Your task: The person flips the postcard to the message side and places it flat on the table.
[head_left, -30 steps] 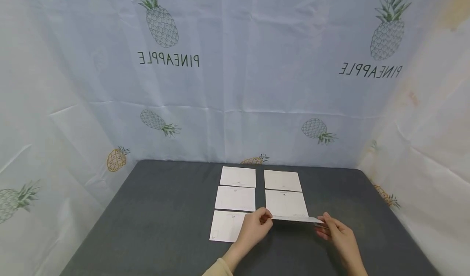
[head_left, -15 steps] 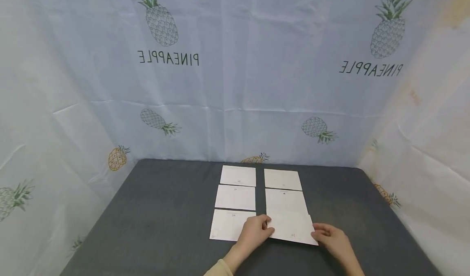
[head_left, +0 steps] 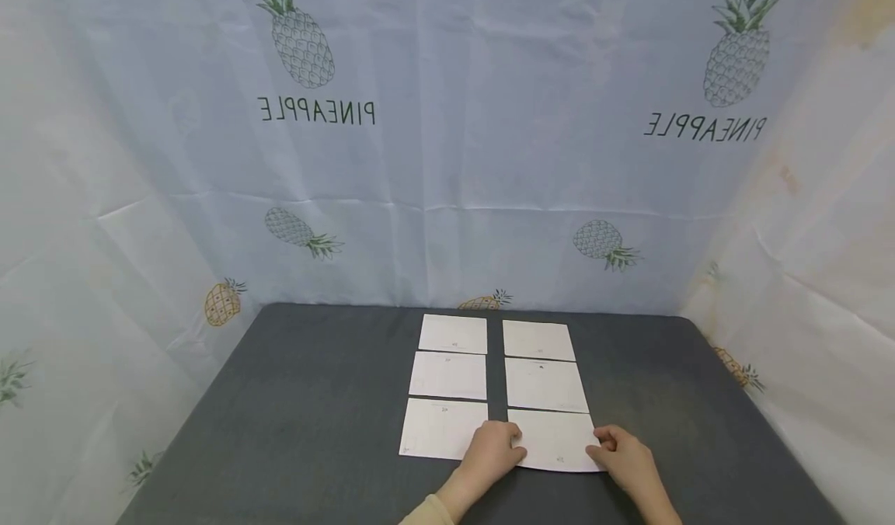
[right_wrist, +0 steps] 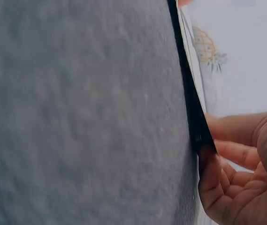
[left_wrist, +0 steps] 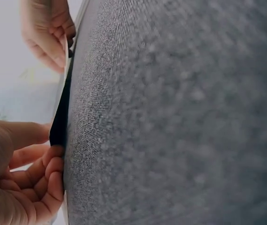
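A white postcard [head_left: 555, 438] lies at the near end of the right column, its near edge slightly raised from the table. My left hand [head_left: 489, 453] pinches its near left corner between thumb and fingers. At the opposite near corner, my right hand [head_left: 625, 461] pinches it the same way. Both wrist views show the dark underside of the postcard [right_wrist: 195, 108] just above the cloth. In the left wrist view, the left hand [left_wrist: 23, 176] is close and the right hand [left_wrist: 49, 35] is farther off. Small faint marks show on the white face.
Two more postcards lie beyond it, the middle one [head_left: 545, 385] and the far one [head_left: 538, 341]. A left column holds a near card [head_left: 440, 428], a middle one [head_left: 447, 375] and a far one [head_left: 453, 333]. Pineapple-printed curtains [head_left: 447, 137] enclose the dark table [head_left: 315, 408].
The postcard held by both hands came down from nearly edge-on to flat, then moved toward the near side, uncovering the middle right card's near edge. Both hands moved down and nearer with it.
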Motion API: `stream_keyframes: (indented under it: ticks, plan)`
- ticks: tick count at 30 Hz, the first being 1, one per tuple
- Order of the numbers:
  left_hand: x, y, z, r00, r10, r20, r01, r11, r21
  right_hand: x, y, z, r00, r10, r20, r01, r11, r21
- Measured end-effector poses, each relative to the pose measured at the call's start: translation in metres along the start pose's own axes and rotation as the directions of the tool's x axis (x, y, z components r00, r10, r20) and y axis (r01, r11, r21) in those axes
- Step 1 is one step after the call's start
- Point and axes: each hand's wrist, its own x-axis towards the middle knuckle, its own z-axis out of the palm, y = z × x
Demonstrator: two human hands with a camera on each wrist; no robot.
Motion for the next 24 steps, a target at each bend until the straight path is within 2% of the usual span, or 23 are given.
stream_keyframes:
  ticks: [7, 13, 18, 24]
  plan:
    - [0.0, 0.004, -0.003, 1.0, -0.003, -0.029, 0.006, 0.995, 0.102, 0.0, -0.004, 0.008, 0.999, -0.035, -0.009, 0.034, 0.997, -0.063]
    - [-0.005, 0.006, -0.004, 1.0, -0.013, -0.014, 0.015, 0.993, 0.115, 0.002, -0.008, 0.008, 0.998, -0.026, 0.053, 0.032, 0.994, -0.106]
    - [-0.004, 0.009, -0.004, 0.999, 0.021, -0.045, -0.011, 0.978, 0.207, 0.004, -0.012, 0.005, 0.994, -0.032, 0.109, 0.051, 0.982, -0.179]
    - [-0.002, 0.01, -0.001, 0.999, 0.029, -0.028, -0.021, 0.966, 0.256, 0.004, -0.016, 0.004, 0.991, -0.005, 0.131, 0.036, 0.971, -0.237]
